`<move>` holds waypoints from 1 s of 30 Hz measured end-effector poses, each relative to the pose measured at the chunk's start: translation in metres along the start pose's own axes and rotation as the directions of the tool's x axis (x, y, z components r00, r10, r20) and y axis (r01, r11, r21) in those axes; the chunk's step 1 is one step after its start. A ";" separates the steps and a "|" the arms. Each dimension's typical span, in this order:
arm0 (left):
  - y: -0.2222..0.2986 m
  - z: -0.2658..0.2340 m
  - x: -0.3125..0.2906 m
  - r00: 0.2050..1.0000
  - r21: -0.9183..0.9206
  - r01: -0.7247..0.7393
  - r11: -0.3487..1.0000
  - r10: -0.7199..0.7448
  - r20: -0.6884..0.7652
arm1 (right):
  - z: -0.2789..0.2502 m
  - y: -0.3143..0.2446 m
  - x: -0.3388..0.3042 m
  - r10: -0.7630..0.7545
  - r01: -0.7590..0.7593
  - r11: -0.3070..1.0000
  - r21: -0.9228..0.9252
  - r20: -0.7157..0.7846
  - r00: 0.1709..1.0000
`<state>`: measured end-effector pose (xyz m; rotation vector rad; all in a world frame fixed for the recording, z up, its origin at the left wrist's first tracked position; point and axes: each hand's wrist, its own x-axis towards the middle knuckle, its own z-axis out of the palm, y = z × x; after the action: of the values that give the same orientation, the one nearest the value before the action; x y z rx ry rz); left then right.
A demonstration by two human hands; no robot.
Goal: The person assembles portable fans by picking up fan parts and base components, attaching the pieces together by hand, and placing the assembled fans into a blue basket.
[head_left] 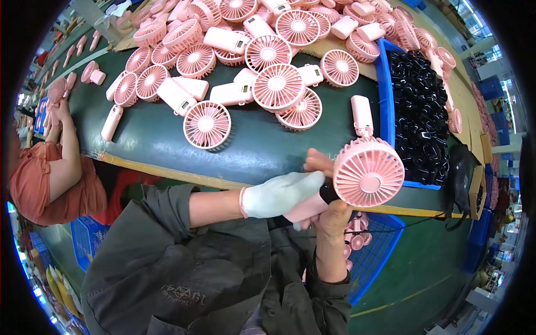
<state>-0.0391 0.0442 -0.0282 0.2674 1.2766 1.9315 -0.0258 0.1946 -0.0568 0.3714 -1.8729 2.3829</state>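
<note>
Over the table's near edge I hold a pink handheld fan [368, 176] with a round slatted head, tilted up to the right. Its handle [307, 209] slants down to the left, and a black part [328, 194] sits at the neck. My left hand [282, 194], in a white glove, closes round the handle; bare fingers [319, 162] show just past the glove. My bare right hand [334, 216] grips the fan near the neck, below the head. Behind the fan head lies another pink handle [362, 114], its far end partly hidden.
Many pink fans [268, 53] are heaped across the green table [162, 137]. At the right stands a blue bin [385, 95] full of small black parts [419, 117]. A blue basket [385, 240] with pink fans is below the edge. At left, a person in an orange top [50, 178] works.
</note>
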 end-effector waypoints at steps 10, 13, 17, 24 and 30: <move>-0.008 0.006 0.008 0.693 0.945 -0.168 0.281 0.715 -0.090 | 0.016 0.014 0.006 0.054 -0.003 0.857 0.515 -0.084 0.995; -0.007 0.009 0.011 0.689 0.954 -0.214 0.208 0.724 -0.003 | 0.002 -0.006 0.000 0.174 -0.091 0.913 0.398 -0.178 0.969; -0.004 -0.014 0.001 0.465 0.904 -0.415 -0.104 0.830 0.309 | -0.057 -0.031 -0.024 -0.026 0.166 0.934 0.315 -0.405 0.914; 0.031 -0.141 -0.120 0.423 0.871 0.406 -0.277 0.902 0.089 | -0.174 -0.036 -0.129 -0.023 0.254 0.958 0.132 -0.849 0.529; 0.047 -0.180 -0.117 0.791 0.824 0.313 -0.472 0.610 0.049 | -0.229 0.083 -0.291 0.656 0.103 0.755 0.648 -0.750 -0.090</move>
<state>-0.0843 -0.1700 -0.0449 0.9110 3.3950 0.0150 0.2061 0.4187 -0.2562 -1.6283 -0.4482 2.0201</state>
